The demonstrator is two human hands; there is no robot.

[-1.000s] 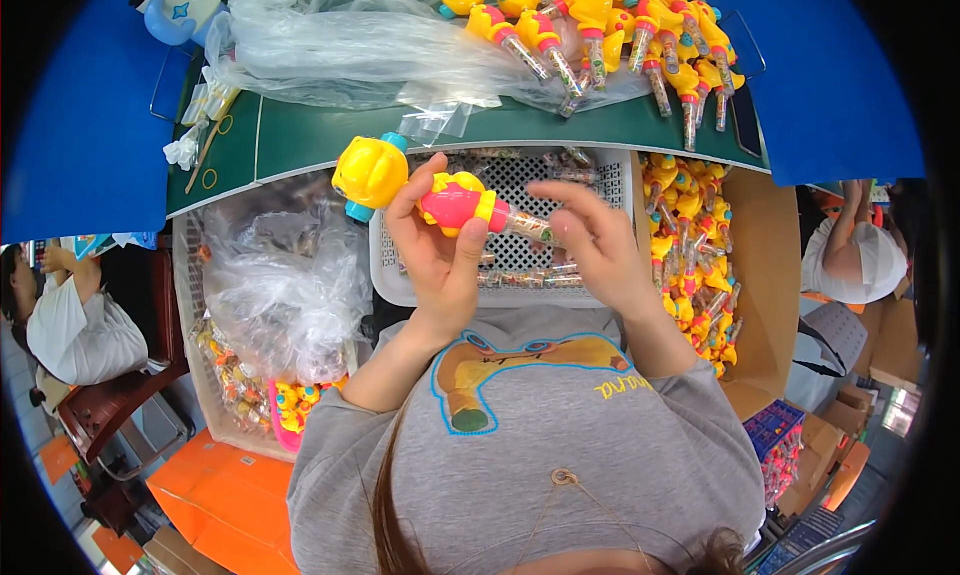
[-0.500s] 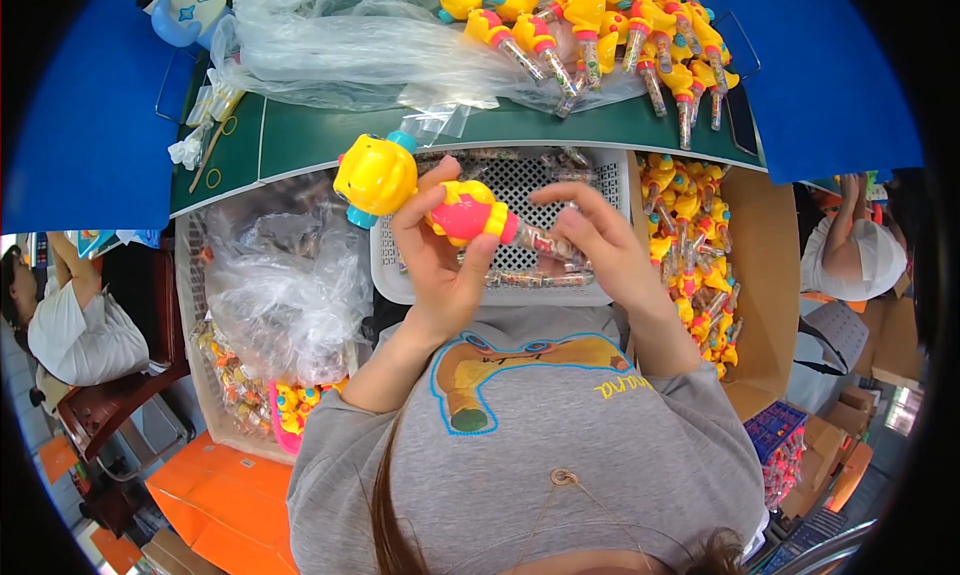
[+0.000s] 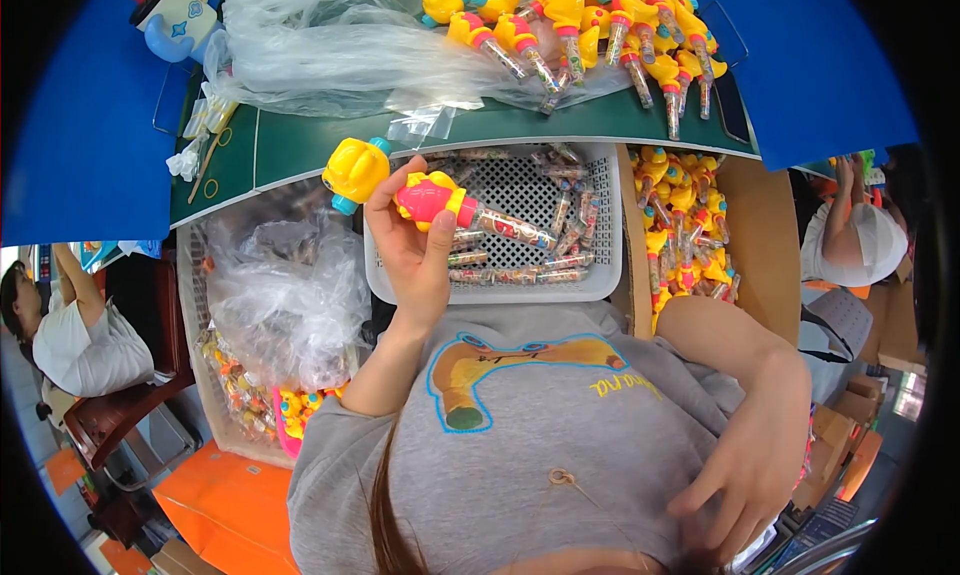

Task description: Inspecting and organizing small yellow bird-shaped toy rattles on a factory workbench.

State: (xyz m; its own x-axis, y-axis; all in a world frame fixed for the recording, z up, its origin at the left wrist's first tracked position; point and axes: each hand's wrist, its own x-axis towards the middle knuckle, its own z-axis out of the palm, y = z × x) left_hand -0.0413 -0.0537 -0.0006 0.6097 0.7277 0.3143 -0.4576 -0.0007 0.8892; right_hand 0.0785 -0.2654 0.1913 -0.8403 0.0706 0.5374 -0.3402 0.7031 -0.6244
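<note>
My left hand (image 3: 412, 265) grips a candy tube toy (image 3: 430, 200) above the white basket (image 3: 500, 297). The toy has a yellow head with teal ends, a pink and yellow body, and a clear tube of small colourful pieces pointing right. Part of its neck is hidden by my fingers. My right hand (image 3: 745, 480) is down at the lower right, close in front of my grey shirt. Its fingers are apart and nothing shows in them. Several filled clear tubes (image 3: 572, 240) lie inside the basket.
Finished-looking yellow toys (image 3: 620, 25) and clear plastic bags (image 3: 330, 55) cover the green table (image 3: 300, 155). On the right stands a cardboard box (image 3: 760, 225) of similar toys. Left, a crate (image 3: 192, 285) holds plastic film and small wrapped pieces. An orange box (image 3: 230, 505) sits below it.
My right hand has let go of the tube and swung down to the lower right, by my shirt. My left hand and the toy have shifted slightly left.
</note>
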